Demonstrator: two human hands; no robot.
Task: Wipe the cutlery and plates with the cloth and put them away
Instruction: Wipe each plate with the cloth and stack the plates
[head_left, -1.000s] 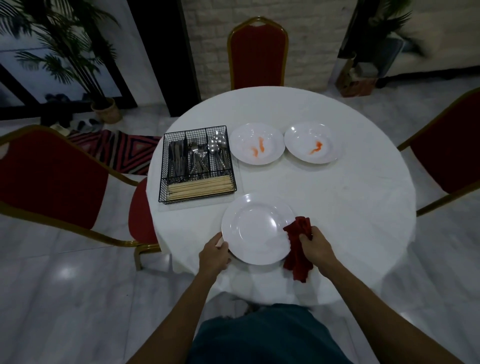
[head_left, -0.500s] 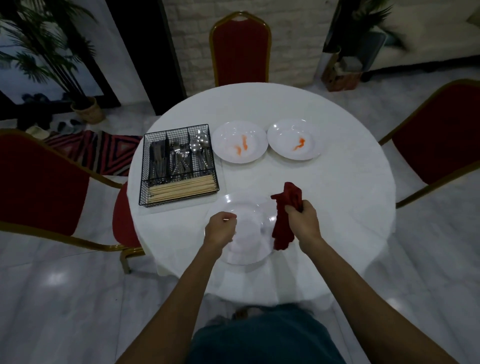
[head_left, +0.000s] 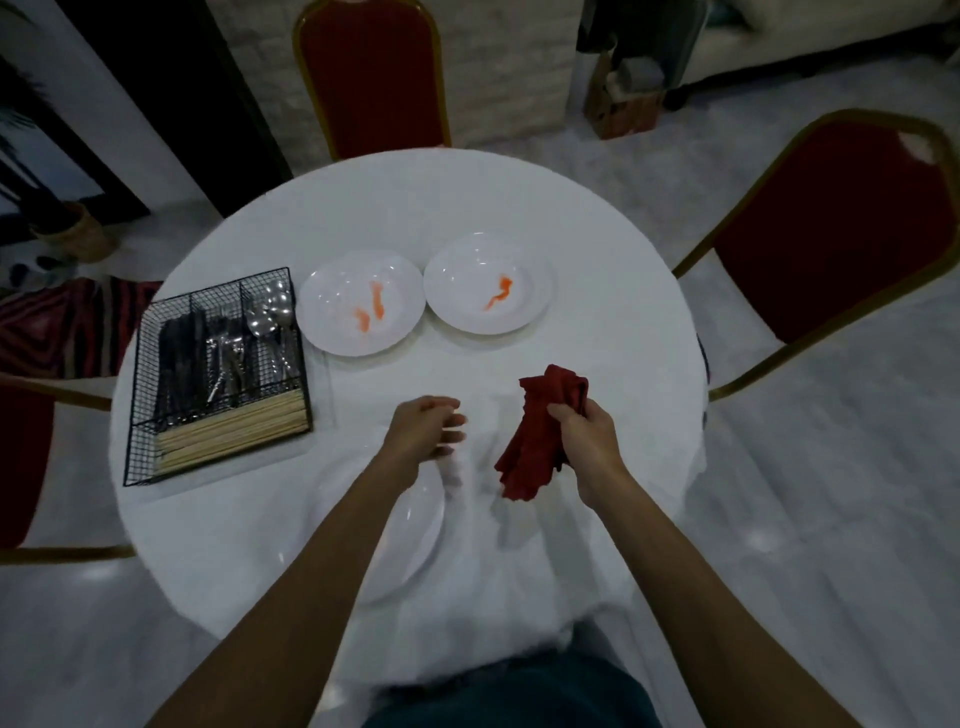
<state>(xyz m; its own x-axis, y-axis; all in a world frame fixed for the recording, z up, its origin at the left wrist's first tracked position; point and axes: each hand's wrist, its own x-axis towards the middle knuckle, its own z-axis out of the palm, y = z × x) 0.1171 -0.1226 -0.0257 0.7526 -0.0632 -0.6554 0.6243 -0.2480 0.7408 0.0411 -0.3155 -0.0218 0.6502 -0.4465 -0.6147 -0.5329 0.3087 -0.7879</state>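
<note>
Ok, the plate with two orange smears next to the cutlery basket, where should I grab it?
Probably take that plate by its near rim, from your side, with the left hand. The wire basket crowds its left and the other smeared plate its right; the wide, shallow rim suits a thumb-on-top pinch.
</note>
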